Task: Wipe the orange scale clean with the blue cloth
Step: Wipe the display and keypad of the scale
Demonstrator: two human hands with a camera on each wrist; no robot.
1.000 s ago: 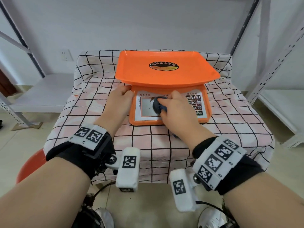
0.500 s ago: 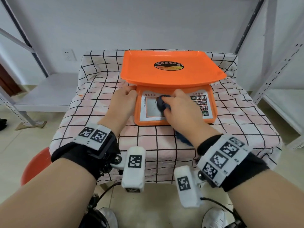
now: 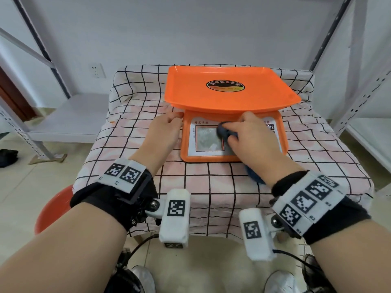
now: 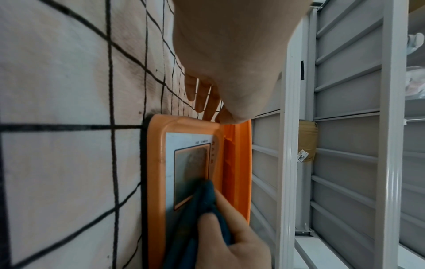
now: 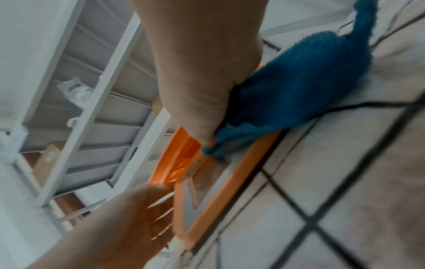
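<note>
orange scale [image 3: 230, 115] is sitting at the centre of the frame on the checked bench [image 3: 131, 149]. right hand [image 3: 251, 140] fingers are pinching the blue cloth [image 3: 225, 132] against its display panel; left hand [image 3: 164, 132] fingers are lying straight, touching its left edge.

Storeroom, white slotted-steel shelving [image 3: 359, 66], taped parcel [image 4: 307, 142]
</note>
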